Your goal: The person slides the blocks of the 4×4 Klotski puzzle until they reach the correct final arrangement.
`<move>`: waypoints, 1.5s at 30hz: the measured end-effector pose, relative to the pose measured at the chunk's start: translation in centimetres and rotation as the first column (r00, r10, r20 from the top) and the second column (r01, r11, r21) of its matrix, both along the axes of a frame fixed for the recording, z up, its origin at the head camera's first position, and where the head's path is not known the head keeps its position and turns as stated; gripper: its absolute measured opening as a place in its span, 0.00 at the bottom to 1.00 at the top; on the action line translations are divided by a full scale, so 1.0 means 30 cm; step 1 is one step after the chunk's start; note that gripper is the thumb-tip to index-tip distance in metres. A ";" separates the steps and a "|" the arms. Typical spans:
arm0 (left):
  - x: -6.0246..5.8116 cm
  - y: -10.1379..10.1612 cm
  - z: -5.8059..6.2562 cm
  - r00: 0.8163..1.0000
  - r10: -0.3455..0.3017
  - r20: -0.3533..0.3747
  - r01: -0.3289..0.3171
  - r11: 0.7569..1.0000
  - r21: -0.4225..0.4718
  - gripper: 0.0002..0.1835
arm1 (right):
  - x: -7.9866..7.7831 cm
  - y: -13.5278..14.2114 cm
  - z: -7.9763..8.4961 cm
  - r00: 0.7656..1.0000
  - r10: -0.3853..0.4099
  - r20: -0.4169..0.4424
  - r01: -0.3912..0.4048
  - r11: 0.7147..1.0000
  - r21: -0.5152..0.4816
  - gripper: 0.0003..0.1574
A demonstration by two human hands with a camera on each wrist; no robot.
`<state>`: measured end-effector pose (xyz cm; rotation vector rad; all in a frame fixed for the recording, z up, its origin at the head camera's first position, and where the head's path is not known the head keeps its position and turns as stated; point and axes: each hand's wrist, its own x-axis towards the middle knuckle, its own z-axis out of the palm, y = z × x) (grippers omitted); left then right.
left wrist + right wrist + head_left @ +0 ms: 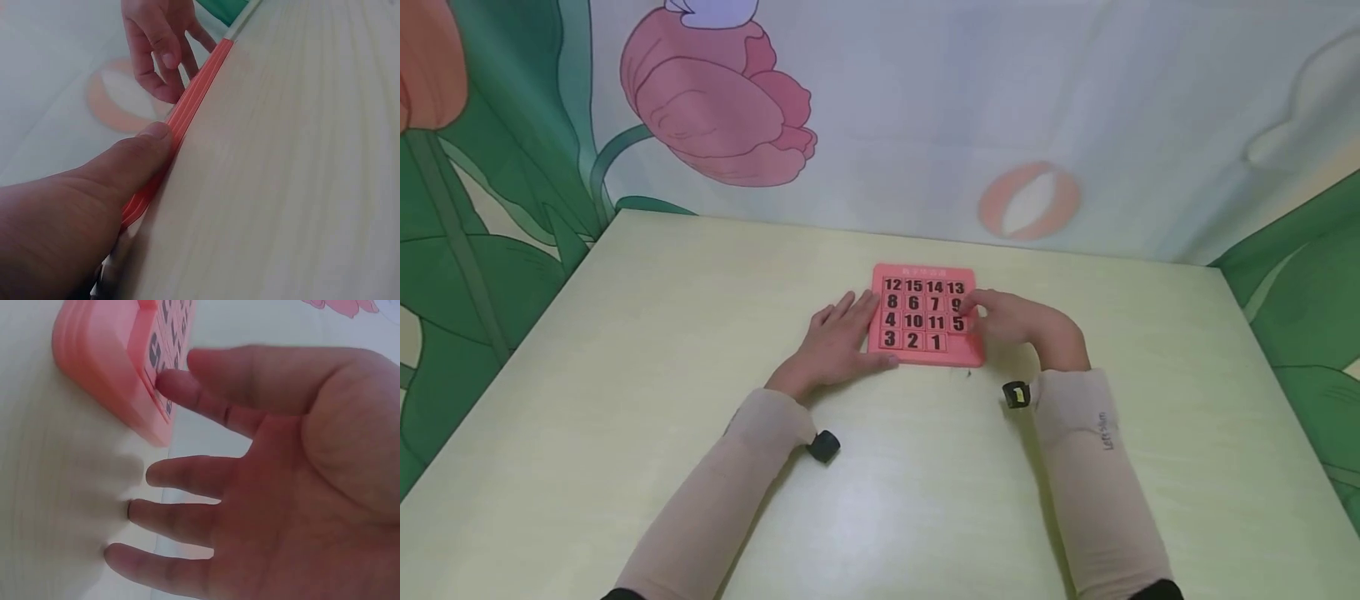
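A pink sliding number puzzle (940,360) lies flat on the table. Its square tiles carry black numbers, with 12, 15, 14, 13 along the far row and a gap at the near right corner, below the 5 tile (958,324). My left hand (835,342) rests at the puzzle's left side, fingers extended along that edge and thumb (140,153) against the near edge. From the right, my right hand (1011,318) touches the right column around the 9 and 5 with its index finger (181,387). The other right fingers are spread beyond the frame.
The pale wooden table (625,400) extends around the puzzle on all sides. Behind it hangs a cloth backdrop (910,108) printed with flowers and leaves. A tiny dark speck (968,373) lies just in front of the puzzle. Each wrist wears a small black camera.
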<state>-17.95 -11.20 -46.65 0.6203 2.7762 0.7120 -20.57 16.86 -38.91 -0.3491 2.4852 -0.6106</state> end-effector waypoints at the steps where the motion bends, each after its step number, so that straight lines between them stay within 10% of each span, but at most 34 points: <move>1: 0.002 -0.001 -0.001 1.000 0.001 0.002 -0.001 1.000 0.002 0.57 | 0.001 -0.005 -0.001 1.000 -0.002 0.001 0.002 1.000 -0.002 0.23; 26: 0.003 0.000 -0.008 1.000 -0.002 0.000 0.002 1.000 -0.002 0.57 | 0.001 -0.057 -0.020 1.000 -0.017 -0.018 0.018 0.998 0.053 0.13; 45: 0.001 0.001 0.000 1.000 0.005 -0.003 -0.005 1.000 -0.011 0.56 | -0.015 -0.092 -0.068 0.987 -0.140 -0.073 0.145 0.986 0.076 0.36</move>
